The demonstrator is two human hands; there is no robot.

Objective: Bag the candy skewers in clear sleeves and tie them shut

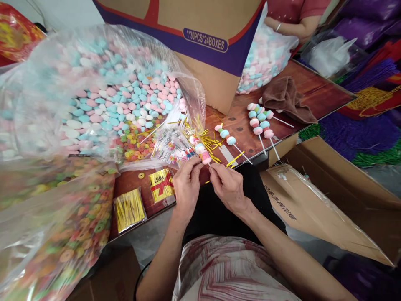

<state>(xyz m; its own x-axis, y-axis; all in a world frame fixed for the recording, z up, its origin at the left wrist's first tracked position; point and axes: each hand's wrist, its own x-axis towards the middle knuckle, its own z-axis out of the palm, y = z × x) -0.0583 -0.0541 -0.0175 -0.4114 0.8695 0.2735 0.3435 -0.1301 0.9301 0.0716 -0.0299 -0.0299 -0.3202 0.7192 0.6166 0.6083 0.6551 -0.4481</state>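
Note:
My left hand [187, 184] and my right hand [227, 186] meet at the table's front edge, both pinching the bottom of a candy skewer [200, 149] wrapped in a clear printed bag. The skewer carries pink, white and blue candies and points away from me. Loose gold twist ties [210, 142] lie scattered right behind it, and a stack of clear printed bags [171, 146] sits just left of it. An unwrapped skewer [228, 138] lies to the right on the table.
A big plastic bag of pastel candies [106, 92] fills the left; a bag of coloured ring candies [62, 234] sits nearer. Packs of gold ties [129, 209] lie on the wooden table [313, 90]. Several finished skewers [261, 123], a brown cloth [286, 98], cardboard boxes [206, 37] and another person's arm [294, 25] are behind.

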